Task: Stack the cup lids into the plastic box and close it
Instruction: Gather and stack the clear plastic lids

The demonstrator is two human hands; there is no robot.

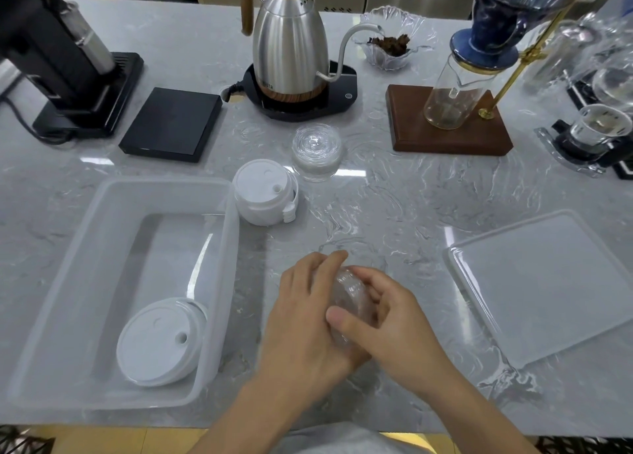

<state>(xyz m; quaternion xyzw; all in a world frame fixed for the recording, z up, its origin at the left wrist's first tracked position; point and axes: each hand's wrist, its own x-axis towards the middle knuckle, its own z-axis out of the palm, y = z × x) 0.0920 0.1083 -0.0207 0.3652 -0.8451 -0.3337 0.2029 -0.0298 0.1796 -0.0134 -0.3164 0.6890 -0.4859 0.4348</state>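
Two hands (342, 320) (one clear stack (351, 303))

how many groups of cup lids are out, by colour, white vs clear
white lid stacks: 2, one in the plastic box, one on the counter
clear lid stacks: 2, one on the counter, one held in both hands
total: 4

marble counter (394, 207) | plastic box (219, 316) | box lid (544, 289) | white lids (262, 190) | clear lids (317, 152) | kettle base (339, 94)
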